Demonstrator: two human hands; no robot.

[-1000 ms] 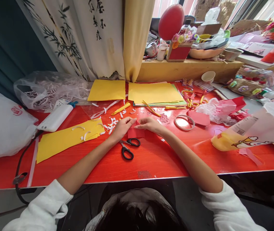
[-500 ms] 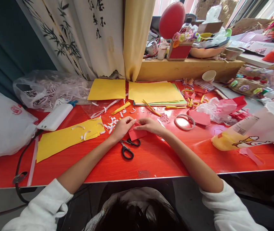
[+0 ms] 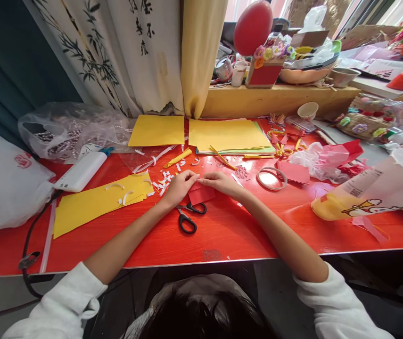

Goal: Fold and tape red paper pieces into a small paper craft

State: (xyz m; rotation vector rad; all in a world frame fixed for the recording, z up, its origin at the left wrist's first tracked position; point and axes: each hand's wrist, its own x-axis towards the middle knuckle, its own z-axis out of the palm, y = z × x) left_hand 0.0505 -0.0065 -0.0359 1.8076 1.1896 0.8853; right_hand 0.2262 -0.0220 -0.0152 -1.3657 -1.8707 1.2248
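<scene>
A small piece of red paper with a crease across it is between my hands, above the red table. My left hand pinches its left upper edge. My right hand is closed, thumb and fingertips together at the paper's upper edge, almost touching the left fingertips. Just below the paper, scissors with black handles lie on the table, their blades partly hidden by my left hand. White paper scraps are scattered left of my left hand.
Yellow strips of paper lie at left, and yellow sheets at the back. Right of my hands are a tape roll and a red paper stack. A drink cup lies tilted at right; a white bag bulges at far left.
My right fingertips have slid slightly left and up along the red paper toward my left fingertips, uncovering more of the paper. The scissors and other things have stayed put.
</scene>
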